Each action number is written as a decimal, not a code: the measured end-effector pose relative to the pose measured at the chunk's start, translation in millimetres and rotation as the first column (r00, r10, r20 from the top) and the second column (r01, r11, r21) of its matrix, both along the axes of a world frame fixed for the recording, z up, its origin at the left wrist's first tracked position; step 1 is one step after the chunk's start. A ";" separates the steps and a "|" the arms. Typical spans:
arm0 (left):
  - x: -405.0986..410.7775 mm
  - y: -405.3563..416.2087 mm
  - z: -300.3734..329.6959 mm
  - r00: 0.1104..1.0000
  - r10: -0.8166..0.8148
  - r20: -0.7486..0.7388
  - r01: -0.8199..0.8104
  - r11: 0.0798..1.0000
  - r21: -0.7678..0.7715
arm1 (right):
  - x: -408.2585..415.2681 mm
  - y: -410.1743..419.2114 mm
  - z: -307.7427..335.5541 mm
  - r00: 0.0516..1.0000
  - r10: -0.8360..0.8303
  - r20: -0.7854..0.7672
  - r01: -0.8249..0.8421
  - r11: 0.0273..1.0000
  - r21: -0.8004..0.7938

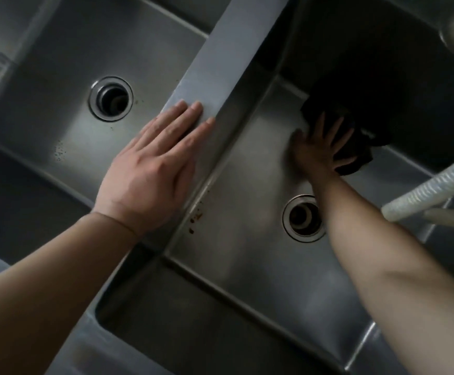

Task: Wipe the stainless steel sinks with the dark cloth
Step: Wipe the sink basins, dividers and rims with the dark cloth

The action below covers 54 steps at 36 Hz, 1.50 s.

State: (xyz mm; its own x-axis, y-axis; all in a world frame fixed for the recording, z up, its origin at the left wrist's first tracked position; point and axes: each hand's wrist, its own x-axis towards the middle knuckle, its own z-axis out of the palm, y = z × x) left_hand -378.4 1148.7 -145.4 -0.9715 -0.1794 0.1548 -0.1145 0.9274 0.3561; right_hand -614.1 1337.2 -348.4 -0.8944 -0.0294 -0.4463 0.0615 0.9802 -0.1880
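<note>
Two stainless steel sinks lie side by side, the left sink (58, 109) and the right sink (247, 212), split by a flat steel divider (220, 58). My left hand (150, 169) rests flat on that divider, fingers together, holding nothing. My right hand (320, 150) reaches down into the right sink and presses the dark cloth (361, 152) against the basin floor near the far wall, fingers spread over it. Much of the cloth blends into the shadow behind it.
Each basin has a round drain: the left drain (110, 98) and the right drain (303, 219). Brown specks (196, 217) sit along the divider's foot in the right sink. A ribbed clear hose (431, 188) hangs in from the right.
</note>
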 end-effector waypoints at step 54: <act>2.6 1.4 1.9 0.985 0.127 0.120 -0.118 0.990 -0.082 | 228.4 -18.1 8.8 0.730 0.668 0.146 -0.665 0.743 -0.078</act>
